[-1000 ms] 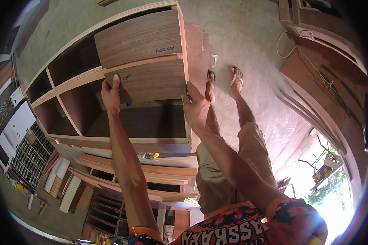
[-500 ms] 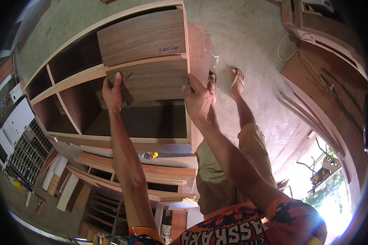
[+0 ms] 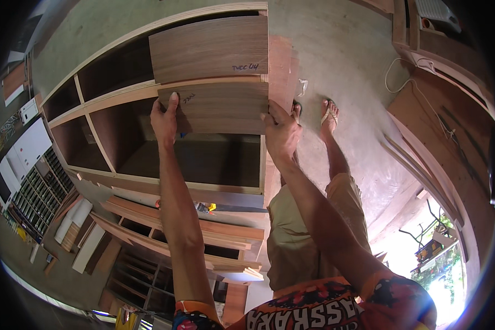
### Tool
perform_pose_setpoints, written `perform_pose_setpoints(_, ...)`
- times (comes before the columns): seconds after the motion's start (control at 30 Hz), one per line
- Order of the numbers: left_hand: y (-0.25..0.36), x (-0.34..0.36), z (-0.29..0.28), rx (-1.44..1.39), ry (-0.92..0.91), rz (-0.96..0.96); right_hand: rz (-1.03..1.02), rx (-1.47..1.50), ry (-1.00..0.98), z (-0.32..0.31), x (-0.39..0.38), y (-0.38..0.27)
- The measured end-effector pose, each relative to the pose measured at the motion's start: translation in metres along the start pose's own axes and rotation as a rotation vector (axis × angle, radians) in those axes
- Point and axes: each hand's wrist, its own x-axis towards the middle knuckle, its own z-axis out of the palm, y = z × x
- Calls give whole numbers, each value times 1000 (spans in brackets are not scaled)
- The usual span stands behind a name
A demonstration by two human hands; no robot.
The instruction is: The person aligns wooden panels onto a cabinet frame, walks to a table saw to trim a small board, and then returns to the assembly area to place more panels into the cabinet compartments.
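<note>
My left hand grips the left end of a brown wood-grain panel, thumb on its face. At the panel's other end, my right hand has its fingers bent round the edge. The panel lies over part of a compartment in a wooden cabinet frame with pale edges and dark insides. Directly beyond it, a second wood-grain panel with handwriting covers much of the far compartment. Below the held panel, the dark inside of the compartment shows.
Stacked wooden boards lie on the near side of the cabinet, with a yellow tool among them. A white cord trails over a brown board at the right. My sandalled feet stand on the concrete floor right of the cabinet.
The whole scene has shifted slightly right in the view. Both hands keep their hold on the panel, which sits about the same against the cabinet.
</note>
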Motion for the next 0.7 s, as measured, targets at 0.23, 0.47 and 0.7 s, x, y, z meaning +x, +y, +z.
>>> perform_pose_setpoints(0.23,2,-2,2,-36,23,9,51,35,6,1,-5,-12)
perform_pose_setpoints(0.47,5,-3,0,-88,-31,-75,21,-45,-72,-11,1,-13)
perform_pose_setpoints(0.7,6,-3,1,-113,-20,-62,19,37,-107,-8,6,-10)
